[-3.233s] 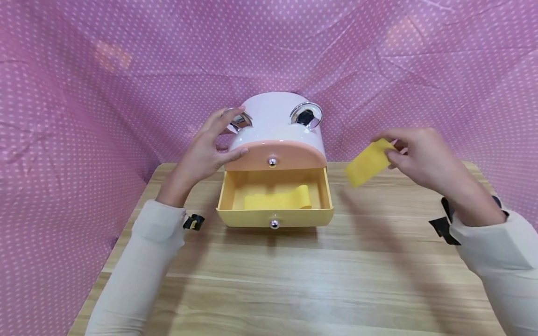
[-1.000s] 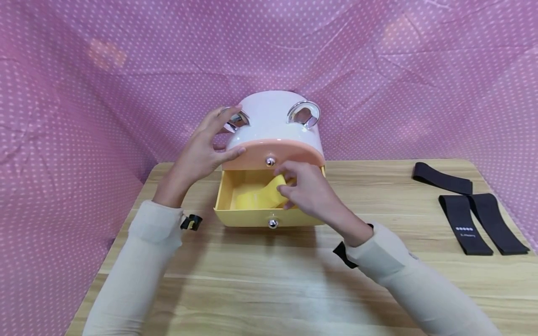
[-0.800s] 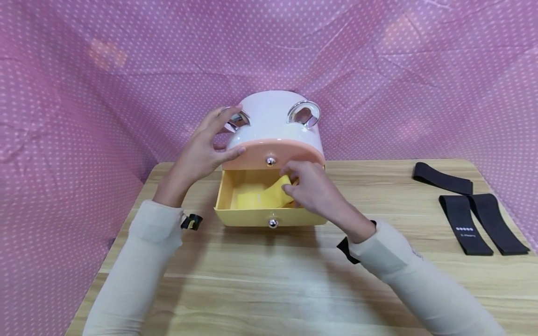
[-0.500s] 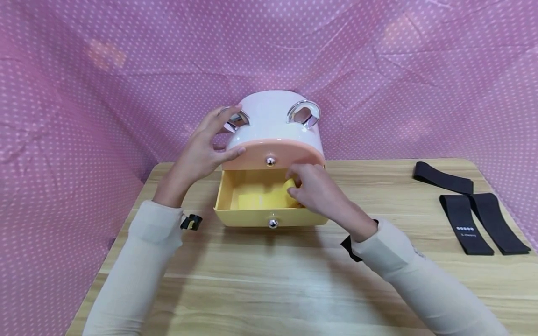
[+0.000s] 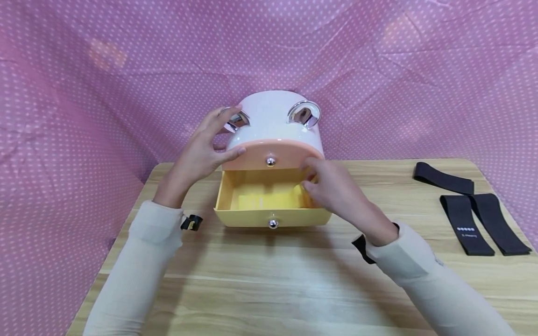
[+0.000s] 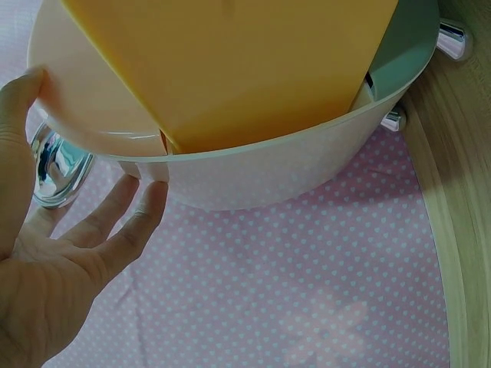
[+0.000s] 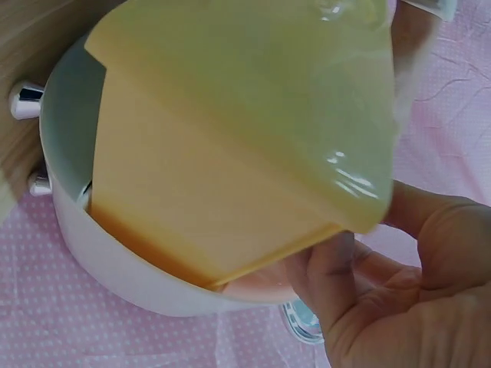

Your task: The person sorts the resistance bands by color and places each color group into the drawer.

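A white tabletop drawer box (image 5: 269,109) with chrome ring ears stands on the table, its peach upper drawer front (image 5: 290,154) in place. The yellow lower drawer (image 5: 239,218) is pulled out, and yellow resistance bands (image 5: 269,200) lie flat inside it. My left hand (image 5: 201,149) rests on the box's left side, thumb on the peach front and fingers spread by the left ear. My right hand (image 5: 336,186) is over the drawer's right edge, slightly blurred, its fingers loosely bent beside the bands' right end. The right wrist view shows the fingertips hidden behind the drawer wall.
Several black resistance bands lie at the table's right: one (image 5: 441,178) further back, others (image 5: 466,228) nearer, one with white print. A pink dotted cloth (image 5: 269,46) hangs behind and at both sides of the wooden table (image 5: 252,289).
My right hand carried a yellow band from the right into the drawer, laid it down and let go, then drew rightward to the drawer's edge. My left hand stays on the box.
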A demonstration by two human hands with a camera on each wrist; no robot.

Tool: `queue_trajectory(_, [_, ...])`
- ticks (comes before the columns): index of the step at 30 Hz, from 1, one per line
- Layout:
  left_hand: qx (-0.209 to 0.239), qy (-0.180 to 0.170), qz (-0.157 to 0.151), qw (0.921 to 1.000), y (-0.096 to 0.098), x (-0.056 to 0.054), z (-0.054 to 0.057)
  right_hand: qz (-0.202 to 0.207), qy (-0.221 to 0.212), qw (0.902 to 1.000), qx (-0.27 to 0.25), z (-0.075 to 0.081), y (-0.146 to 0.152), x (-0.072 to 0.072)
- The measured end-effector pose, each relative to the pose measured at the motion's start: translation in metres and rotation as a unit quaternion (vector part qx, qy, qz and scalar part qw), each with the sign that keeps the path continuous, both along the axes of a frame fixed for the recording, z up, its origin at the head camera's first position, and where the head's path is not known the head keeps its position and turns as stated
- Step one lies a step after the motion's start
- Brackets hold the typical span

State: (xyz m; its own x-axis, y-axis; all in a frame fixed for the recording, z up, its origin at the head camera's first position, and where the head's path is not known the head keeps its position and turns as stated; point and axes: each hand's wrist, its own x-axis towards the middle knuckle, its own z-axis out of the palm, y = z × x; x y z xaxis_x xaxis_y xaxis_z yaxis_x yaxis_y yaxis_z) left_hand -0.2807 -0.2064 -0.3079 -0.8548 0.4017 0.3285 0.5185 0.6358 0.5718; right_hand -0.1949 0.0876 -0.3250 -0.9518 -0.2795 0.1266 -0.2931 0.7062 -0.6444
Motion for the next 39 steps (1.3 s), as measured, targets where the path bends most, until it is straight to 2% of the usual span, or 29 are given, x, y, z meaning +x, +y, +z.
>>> queue_trajectory(9, [-0.002, 0.003, -0.001, 1.0000, 0.000, 0.001, 0.000, 0.013, 0.051, 0.9968, -0.060, 0.006, 0.005, 0.020])
queue_trajectory(20, [-0.005, 0.001, 0.003, 1.0000, -0.001, 0.001, 0.000, 0.055, 0.156, 0.9824, -0.087, 0.000, 0.006, 0.050])
queue_trajectory(30, [-0.012, -0.002, 0.006, 0.9999, -0.001, 0.001, 0.001, 0.117, 0.227, 0.9549, -0.152, -0.022, -0.007, 0.068])
queue_trajectory(35, [-0.010, -0.003, 0.004, 0.9999, -0.001, 0.001, 0.001, 0.136, 0.246, 0.9463, -0.160, -0.038, -0.015, 0.071])
queue_trajectory(39, [-0.013, -0.001, 0.005, 0.9999, -0.001, 0.001, 0.001, 0.146, 0.253, 0.9435, -0.155, -0.050, -0.020, 0.071])
